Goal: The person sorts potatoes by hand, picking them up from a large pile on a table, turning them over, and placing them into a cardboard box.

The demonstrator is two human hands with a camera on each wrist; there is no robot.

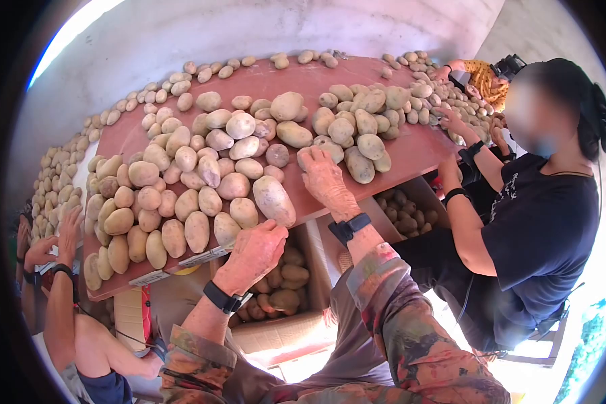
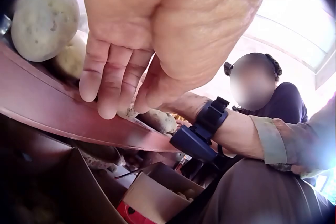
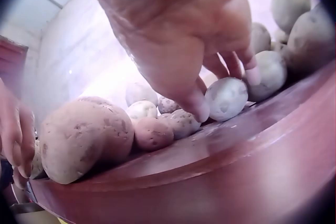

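Note:
Above the front edge of the red tabletop, my right hand reaches into the potatoes. Its thumb and fingers grip a small pale potato in the right wrist view, with a greyish potato just beyond. My left hand is at the table edge, fingertips right by a large oblong potato. In the left wrist view its palm is bare and the fingers run nearly straight. A big heap of potatoes covers the left part of the tabletop.
Under the table edge stands a cardboard box holding potatoes; a second box with potatoes sits to its right. A person in a dark shirt works at the right. Another person's arm is at the left. More potatoes line the wall.

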